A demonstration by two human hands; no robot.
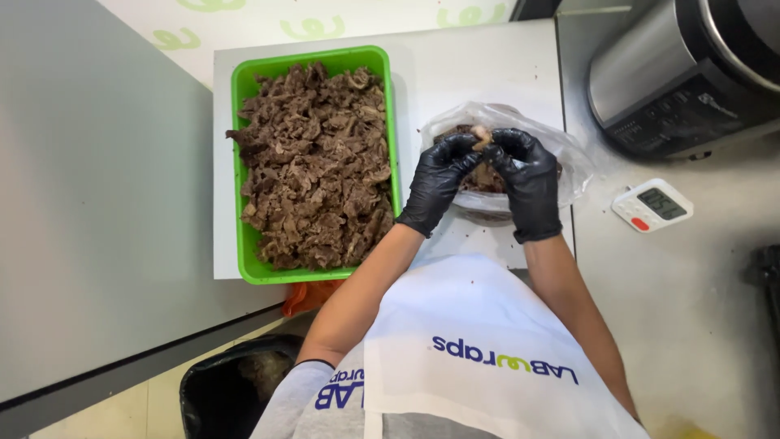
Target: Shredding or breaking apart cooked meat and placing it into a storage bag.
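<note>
Together, the left hand (439, 180) and right hand (528, 180) pinched a pale meat scrap (481, 135) between closed fingers, directly above the bag (569, 158).

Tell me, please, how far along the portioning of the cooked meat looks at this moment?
Done: some meat already lies in the clear bag. In hand: the left hand and right hand, in black gloves, pinch a small pale piece over the bag. Left: the green tray is heaped with shredded meat.
</note>
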